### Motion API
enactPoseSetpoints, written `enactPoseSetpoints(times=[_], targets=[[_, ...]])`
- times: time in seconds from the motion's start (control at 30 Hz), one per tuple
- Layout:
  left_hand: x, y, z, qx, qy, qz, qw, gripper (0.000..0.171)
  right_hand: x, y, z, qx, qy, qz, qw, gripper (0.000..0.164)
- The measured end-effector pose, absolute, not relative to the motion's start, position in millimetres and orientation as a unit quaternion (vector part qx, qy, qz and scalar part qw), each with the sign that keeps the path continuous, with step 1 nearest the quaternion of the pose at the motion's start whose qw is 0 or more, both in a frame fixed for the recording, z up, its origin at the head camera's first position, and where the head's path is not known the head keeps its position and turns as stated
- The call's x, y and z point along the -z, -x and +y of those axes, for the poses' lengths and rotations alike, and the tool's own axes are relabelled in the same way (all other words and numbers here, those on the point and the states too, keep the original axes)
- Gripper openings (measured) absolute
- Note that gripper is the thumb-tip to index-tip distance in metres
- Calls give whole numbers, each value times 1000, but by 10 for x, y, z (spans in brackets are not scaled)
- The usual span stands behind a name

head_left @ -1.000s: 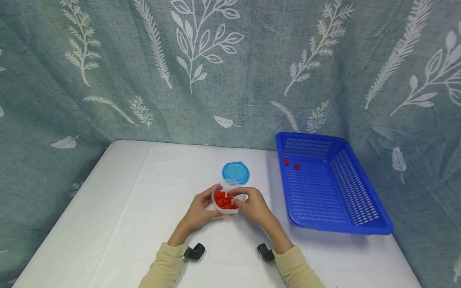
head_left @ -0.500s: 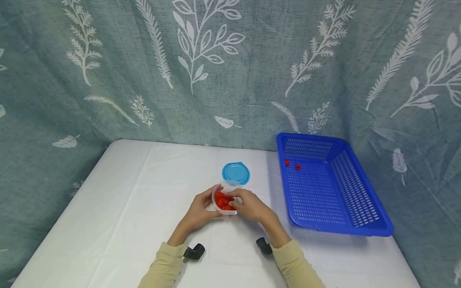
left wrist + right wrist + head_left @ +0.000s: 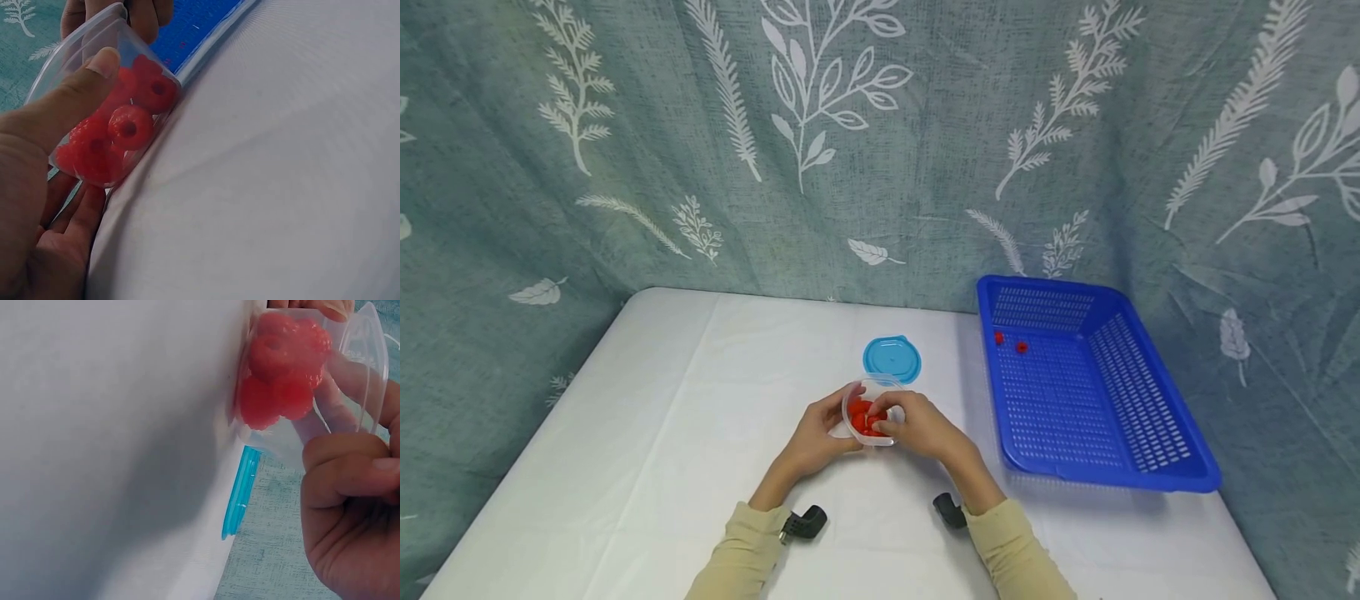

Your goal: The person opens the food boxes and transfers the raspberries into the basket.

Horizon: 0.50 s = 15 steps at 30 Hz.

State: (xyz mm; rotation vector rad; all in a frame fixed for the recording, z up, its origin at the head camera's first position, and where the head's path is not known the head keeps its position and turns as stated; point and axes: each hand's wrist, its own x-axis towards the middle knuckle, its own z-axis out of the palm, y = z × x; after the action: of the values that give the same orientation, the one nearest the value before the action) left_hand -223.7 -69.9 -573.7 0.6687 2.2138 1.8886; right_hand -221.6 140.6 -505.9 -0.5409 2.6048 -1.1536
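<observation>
In the lower centre, the left hand (image 3: 817, 432) has its grip round a clear container (image 3: 880, 442) of raspberries (image 3: 859, 418). The right hand (image 3: 925, 429) reaches inside, hiding its right side; whether that grip pinches one, I cannot tell. Just above lies a blue lid (image 3: 892, 359); at right, a blue basket (image 3: 1060, 408) holds two red pieces (image 3: 1022, 347).

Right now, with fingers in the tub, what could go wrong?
Squash: the right hand reaches in at the red berries; a hard pinch might crush one.
Spill: the clear container is uncovered, its blue lid lying beyond it; if the left hand slips, berries may tumble out.
Drop: the blue basket stands apart; a berry carried there could land on the white table.
</observation>
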Motion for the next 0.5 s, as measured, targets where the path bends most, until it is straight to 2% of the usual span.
enactPoseSetpoints(times=[0.27, 0.5], targets=[[5737, 2239, -693, -640, -219, 733, 72, 89, 5023, 2237, 1361, 341, 163, 916, 137, 18], [5772, 2244, -674, -631, -222, 742, 54, 90, 5009, 2236, 1350, 338, 167, 916, 135, 11]])
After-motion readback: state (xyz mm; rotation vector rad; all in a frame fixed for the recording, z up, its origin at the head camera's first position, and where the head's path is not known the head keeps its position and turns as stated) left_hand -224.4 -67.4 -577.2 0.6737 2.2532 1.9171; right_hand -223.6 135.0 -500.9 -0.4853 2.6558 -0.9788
